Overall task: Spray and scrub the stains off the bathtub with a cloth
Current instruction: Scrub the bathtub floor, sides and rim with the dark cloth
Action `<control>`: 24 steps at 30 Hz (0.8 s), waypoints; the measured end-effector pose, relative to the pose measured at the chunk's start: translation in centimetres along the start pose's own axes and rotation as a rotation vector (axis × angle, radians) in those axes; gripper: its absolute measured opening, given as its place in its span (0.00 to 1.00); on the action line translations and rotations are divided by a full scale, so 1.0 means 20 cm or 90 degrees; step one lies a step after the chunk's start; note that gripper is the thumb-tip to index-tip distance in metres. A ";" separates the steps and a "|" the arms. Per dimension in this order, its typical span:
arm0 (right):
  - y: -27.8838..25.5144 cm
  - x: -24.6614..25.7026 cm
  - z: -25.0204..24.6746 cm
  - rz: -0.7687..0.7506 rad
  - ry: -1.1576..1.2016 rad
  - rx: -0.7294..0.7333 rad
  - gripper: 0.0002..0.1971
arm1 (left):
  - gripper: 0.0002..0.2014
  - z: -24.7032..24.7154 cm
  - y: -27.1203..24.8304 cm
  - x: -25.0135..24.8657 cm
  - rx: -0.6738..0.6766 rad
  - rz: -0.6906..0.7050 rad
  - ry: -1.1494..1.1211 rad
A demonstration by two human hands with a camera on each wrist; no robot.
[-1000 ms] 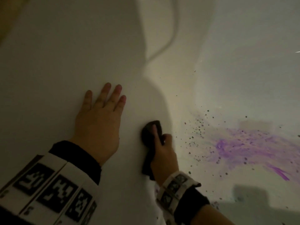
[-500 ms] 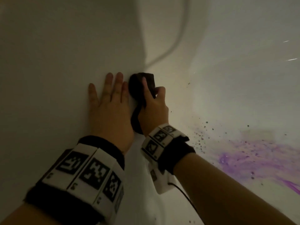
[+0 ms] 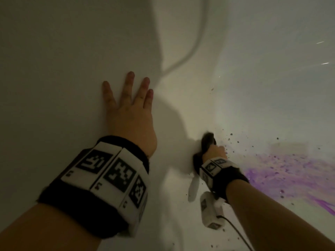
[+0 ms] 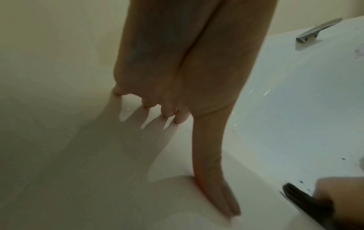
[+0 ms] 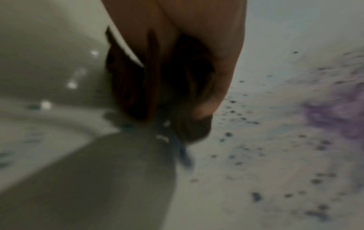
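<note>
A right hand (image 3: 214, 152) gripped a dark cloth (image 3: 206, 142) against the white bathtub (image 3: 72, 51) wall, just left of the purple stains (image 3: 290, 169); the left hand (image 3: 130, 113) lay flat, fingers spread, farther left.

Two hands (image 3: 130, 115) (image 3: 215, 151), one cloth (image 3: 206, 142), one bathtub (image 3: 54, 69).

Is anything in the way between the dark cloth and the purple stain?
Nothing visible is. The right hand grips the dark cloth, and only bare white bathtub with dark specks lies between it and the purple stain.
</note>
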State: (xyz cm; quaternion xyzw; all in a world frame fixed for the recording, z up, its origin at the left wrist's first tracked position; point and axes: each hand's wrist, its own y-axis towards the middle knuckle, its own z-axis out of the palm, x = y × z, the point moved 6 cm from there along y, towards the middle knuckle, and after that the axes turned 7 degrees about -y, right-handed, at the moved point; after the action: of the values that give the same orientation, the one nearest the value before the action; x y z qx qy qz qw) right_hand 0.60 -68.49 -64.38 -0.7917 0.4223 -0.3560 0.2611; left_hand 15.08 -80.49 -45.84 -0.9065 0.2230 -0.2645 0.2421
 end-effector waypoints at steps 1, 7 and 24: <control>0.02 -0.05 0.00 0.022 -0.028 0.023 0.32 | 0.49 0.00 0.00 0.00 -0.001 0.000 0.000; 0.04 0.13 -0.54 -0.104 0.219 -0.321 0.24 | 0.51 0.01 0.01 -0.01 -0.005 0.001 0.004; 0.21 0.45 -0.41 -0.186 -0.224 -0.239 0.32 | 0.50 0.02 0.03 -0.01 0.001 0.012 0.007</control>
State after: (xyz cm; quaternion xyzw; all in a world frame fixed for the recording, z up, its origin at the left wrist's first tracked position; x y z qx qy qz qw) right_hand -4.30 -79.25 -59.32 -0.9281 0.3106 -0.1624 0.1254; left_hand 14.93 -80.74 -46.60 -0.9027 0.2327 -0.2676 0.2438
